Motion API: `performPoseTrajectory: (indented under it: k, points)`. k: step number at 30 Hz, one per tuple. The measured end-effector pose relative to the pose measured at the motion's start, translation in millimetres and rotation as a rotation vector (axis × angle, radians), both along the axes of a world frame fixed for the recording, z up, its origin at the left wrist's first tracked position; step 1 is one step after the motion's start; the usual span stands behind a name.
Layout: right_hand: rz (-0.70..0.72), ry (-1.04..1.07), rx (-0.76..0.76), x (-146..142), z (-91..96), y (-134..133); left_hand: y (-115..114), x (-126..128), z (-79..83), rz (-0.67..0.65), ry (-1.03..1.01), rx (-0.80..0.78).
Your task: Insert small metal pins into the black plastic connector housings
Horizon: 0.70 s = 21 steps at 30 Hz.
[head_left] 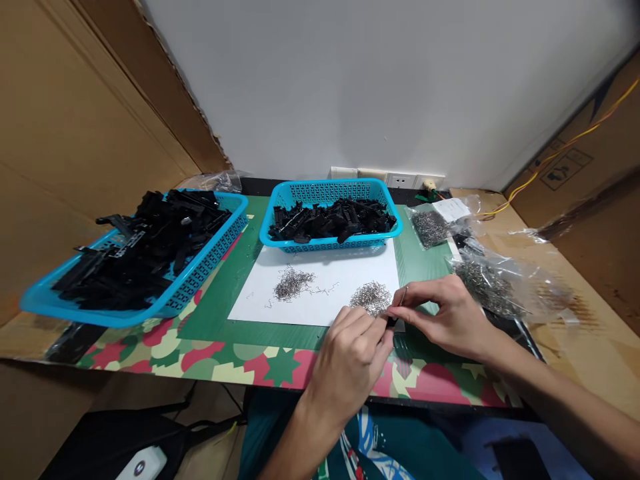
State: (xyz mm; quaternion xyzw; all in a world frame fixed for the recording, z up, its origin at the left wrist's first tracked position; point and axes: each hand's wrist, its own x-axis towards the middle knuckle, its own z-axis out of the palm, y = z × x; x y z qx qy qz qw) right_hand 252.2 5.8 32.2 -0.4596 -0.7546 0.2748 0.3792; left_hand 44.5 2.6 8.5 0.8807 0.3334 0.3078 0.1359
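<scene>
My left hand (pixel 353 353) is closed around a small black plastic part (pixel 391 322) just above the table's front edge. My right hand (pixel 443 317) meets it from the right, fingers pinched on a thin metal piece (pixel 403 296) held against that part. Both hands hover at the near right corner of a white paper sheet (pixel 325 280). Two piles of small metal springs lie on the sheet, one pile (pixel 293 283) at its middle and one pile (pixel 371 296) right beside my fingers.
A blue basket (pixel 330 195) of black plastic parts stands behind the sheet. A larger blue basket (pixel 200 270) of black parts sits at the left. Clear bags of metal pieces (pixel 500 283) lie at the right. Cardboard walls (pixel 65 133) flank both sides.
</scene>
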Motion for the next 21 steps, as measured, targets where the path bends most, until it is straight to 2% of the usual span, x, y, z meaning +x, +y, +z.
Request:
performPoseTrajectory:
  k: [5, 11, 14, 18, 21]
  points:
    - [-0.018, 0.139, -0.048, 0, 2.0, 2, 1, 0, 2.4, 0.005, -0.052, 0.022]
    - [-0.338, 0.576, -0.014, 14, 14.5, 13, 5, 1, 7.8, 0.060, -0.243, 0.114]
    - [-0.458, 0.723, -0.013, 24, 15.1, 20, 4, -1, 10.5, 0.073, -0.285, 0.135]
    - [-0.462, 0.901, -0.179, 29, 9.8, 25, 14, -13, 23.7, 0.162, -0.275, 0.182]
    - [-0.417, 0.960, -0.320, 29, 6.2, 26, 38, -29, 44.6, 0.346, -0.251, 0.277]
